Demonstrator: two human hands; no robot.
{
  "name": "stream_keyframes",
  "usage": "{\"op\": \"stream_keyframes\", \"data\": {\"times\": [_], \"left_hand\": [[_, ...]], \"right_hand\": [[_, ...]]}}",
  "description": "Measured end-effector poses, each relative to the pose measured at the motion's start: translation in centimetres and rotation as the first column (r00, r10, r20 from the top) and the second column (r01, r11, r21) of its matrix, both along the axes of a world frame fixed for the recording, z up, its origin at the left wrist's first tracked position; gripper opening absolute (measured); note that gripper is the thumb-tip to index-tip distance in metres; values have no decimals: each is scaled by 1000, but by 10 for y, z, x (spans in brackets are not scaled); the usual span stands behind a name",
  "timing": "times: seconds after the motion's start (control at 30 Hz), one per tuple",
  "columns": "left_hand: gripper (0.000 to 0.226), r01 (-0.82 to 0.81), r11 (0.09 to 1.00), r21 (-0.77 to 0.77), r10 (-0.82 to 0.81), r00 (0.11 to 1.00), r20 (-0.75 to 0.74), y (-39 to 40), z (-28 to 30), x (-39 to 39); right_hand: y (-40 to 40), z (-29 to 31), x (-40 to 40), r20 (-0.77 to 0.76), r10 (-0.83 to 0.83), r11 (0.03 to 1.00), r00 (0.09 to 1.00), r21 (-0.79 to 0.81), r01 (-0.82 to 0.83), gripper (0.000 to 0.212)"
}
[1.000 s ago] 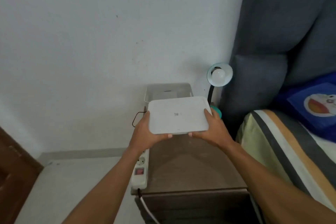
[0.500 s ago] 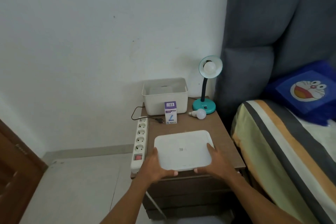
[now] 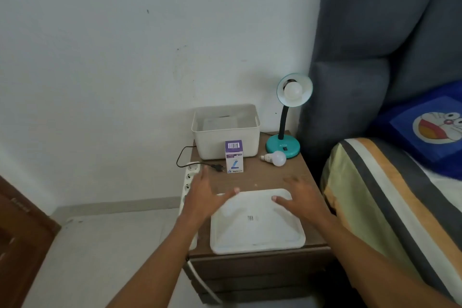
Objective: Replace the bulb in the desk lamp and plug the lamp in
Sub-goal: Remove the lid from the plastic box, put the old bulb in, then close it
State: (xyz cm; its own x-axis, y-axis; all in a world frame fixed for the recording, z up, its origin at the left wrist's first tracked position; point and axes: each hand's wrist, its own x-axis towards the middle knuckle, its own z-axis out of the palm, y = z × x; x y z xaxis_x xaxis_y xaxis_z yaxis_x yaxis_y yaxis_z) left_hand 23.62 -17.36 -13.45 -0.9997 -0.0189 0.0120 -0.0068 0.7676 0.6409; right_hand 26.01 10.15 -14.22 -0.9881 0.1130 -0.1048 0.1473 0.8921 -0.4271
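Both hands hovered open-fingered and empty over a white lid (image 3: 256, 222) on the near nightstand (image 3: 265, 177): left hand (image 3: 203, 196), right hand (image 3: 301, 197). Farther back, a loose bulb (image 3: 277, 158) lay beside the teal desk lamp (image 3: 283, 147), its plug (image 3: 218, 167) unplugged near the power strip (image 3: 191, 174).

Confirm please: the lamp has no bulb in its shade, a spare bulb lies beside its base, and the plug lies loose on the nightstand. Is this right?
Not quite. The head view shows a bulb already seated in the lamp shade. The rest is right.
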Motion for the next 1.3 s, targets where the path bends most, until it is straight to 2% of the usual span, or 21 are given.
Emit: {"op": "stream_keyframes", "data": {"times": [0.1, 0.17, 0.33, 0.43, 0.53, 0.67, 0.73, 0.8, 0.93, 1.1, 1.17, 1.3], "left_hand": [[110, -39, 992, 122, 58, 987, -151, -13, 31, -45], [103, -51, 987, 155, 83, 973, -214, -19, 45, -75], [121, -115, 977, 181, 145, 976, -165, -27, 50, -151], [119, -81, 971, 226, 118, 980, -157, -26, 41, -190], [117, -88, 954, 288, 126, 985, -114, -21, 35, -209], [112, -119, 932, 343, 175, 975, -136, -19, 17, -222], [118, -134, 927, 351, 185, 976, -116, -20, 12, -223], [132, -150, 926, 347, 188, 979, -78, -23, 9, -224], [140, -163, 923, 349, 187, 982, -36, -23, 10, -223], [136, -139, 925, 353, 159, 987, -28, -22, 13, -217], [135, -139, 925, 353, 159, 987, -28, -22, 15, -217], [135, -135, 928, 347, 155, 987, -32, -22, 14, -218]], "right_hand": [[-5, 19, -40, -50, -51, 996, 997, -80, 47, 70], [-11, 26, -66, -62, -95, 988, 994, -132, 86, 67], [-17, 13, -119, -75, -102, 994, 992, -40, 99, 58], [-14, 1, -146, -59, -121, 990, 991, 69, 125, 64], [-10, -13, -160, -92, -125, 988, 988, 80, 132, 58], [-9, -37, -167, -107, -160, 987, 981, -8, 160, 56], [-10, -41, -165, -141, -204, 979, 969, -50, 199, 56], [-11, -37, -161, -244, -255, 963, 936, -151, 223, 54], [-15, -11, -160, -493, -352, 897, 796, -420, 137, 45], [-25, 43, -177, -685, -339, 906, 644, -424, 26, 39], [-34, 64, -190, -724, -270, 920, 635, -389, -53, 38], [-61, 90, -221, -684, -103, 929, 722, -326, -176, 39]]}}
